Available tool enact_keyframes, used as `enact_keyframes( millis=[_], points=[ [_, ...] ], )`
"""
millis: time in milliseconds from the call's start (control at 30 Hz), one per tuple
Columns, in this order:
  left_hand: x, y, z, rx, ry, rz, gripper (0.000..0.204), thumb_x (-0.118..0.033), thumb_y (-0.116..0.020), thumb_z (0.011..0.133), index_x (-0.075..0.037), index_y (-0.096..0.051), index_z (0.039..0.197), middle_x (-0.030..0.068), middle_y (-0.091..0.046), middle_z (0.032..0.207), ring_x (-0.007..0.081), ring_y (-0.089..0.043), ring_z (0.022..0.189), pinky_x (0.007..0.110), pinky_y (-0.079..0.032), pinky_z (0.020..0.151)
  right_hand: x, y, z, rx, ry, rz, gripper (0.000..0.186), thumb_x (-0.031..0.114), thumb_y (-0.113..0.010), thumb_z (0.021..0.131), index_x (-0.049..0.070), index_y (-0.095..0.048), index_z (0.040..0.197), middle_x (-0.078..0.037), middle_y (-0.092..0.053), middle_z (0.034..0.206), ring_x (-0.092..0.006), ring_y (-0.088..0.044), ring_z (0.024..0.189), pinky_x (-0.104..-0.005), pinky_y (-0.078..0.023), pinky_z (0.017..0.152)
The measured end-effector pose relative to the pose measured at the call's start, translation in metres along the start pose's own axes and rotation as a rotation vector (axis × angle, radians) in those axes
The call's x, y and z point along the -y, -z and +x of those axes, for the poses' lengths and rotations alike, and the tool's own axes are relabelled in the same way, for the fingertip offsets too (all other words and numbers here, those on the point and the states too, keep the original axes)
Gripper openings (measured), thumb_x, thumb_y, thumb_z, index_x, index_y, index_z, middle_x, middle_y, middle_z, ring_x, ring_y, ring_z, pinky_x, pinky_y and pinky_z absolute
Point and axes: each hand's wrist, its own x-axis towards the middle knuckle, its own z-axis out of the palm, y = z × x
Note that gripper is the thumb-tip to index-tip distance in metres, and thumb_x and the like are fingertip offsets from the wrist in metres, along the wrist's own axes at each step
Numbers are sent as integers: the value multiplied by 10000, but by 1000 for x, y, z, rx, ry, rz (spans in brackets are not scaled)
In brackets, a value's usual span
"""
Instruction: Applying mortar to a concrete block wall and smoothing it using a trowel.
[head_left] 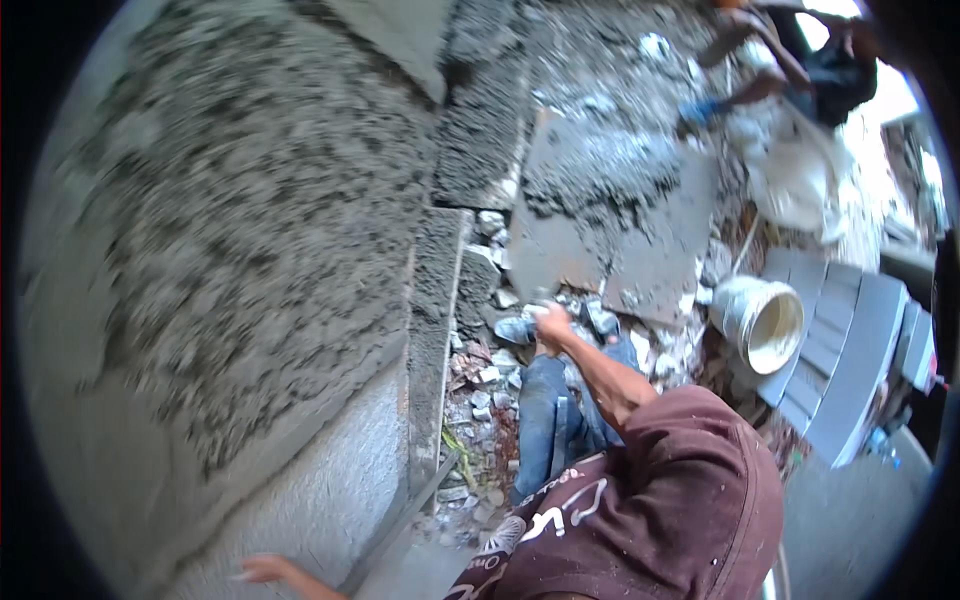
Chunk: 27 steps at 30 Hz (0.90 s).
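My right hand (551, 324) is closed in front of my knees, above rubble and near the lower edge of a mortar-covered board (660, 260). What it grips is blurred; a small greyish shape shows at the fingers. Far to the left, my left hand (264, 569) reaches out with fingers extended, by the smooth pale lower part of the wall (330, 480). A pale spot shows at its fingertips. Above that part, rough wet mortar (270, 200) covers a broad area. On the board lies a heap of grey wet mortar (610, 175).
A white bucket (757, 322) lies tilted at the right, beside grey slabs (840, 340). Broken stones (485, 400) lie along a narrow mortar-coated ledge (432, 330). Another person (835, 75) is crouched at the far right, near a pale sack (790, 175).
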Motion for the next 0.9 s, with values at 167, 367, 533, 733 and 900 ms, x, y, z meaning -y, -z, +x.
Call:
enact_keyframes(
  millis=[167, 367, 533, 733, 900],
  points=[
    [-57, 41, -390, 1432, -158, 392, 516, -300, -433, 946, 1, -355, 1358, 142, -392, 1392, 289, -384, 1257, 392, -254, 1067, -162, 42, -20, 7, -630, 423, 233, 283, -523, 868, 60, -570, 911, -88, -549, 622, -185, -546, 517, -346, -460, 454],
    [-29, 38, -649, 1669, -583, 613, 748, -455, -702, 699, -118, -443, 1313, 242, -350, 1369, 391, -341, 1269, 510, -260, 1043, -289, -6, 115, -45, -229, -148, 569, 488, -460, 869, -26, -566, 1091, -305, -569, 1061, -453, -509, 1050, -464, -399, 907],
    [-23, 39, -657, 1475, -612, 596, 655, -397, -732, 663, -140, -533, 1231, 191, -478, 1261, 378, -409, 1208, 494, -309, 1008, -188, -10, 302, 12, -312, 312, 412, 407, -512, 867, 10, -607, 928, -243, -627, 897, -380, -602, 867, -459, -453, 737],
    [-50, 46, -665, 1521, -555, 610, 645, -416, -705, 672, -121, -539, 1221, 220, -453, 1272, 385, -406, 1202, 500, -311, 1008, -167, 36, 254, -248, -42, 192, 429, 395, -606, 809, -13, -573, 937, -194, -599, 762, -305, -587, 702, -410, -470, 689],
    [-30, 42, -642, 1718, -386, 539, 690, -466, -660, 731, -100, -472, 1286, 234, -458, 1292, 387, -414, 1219, 482, -332, 999, -112, 78, 192, 99, -36, 406, 217, 266, -582, 825, 68, -518, 761, -22, -505, 617, -124, -467, 524, -315, -384, 461]
  ],
)
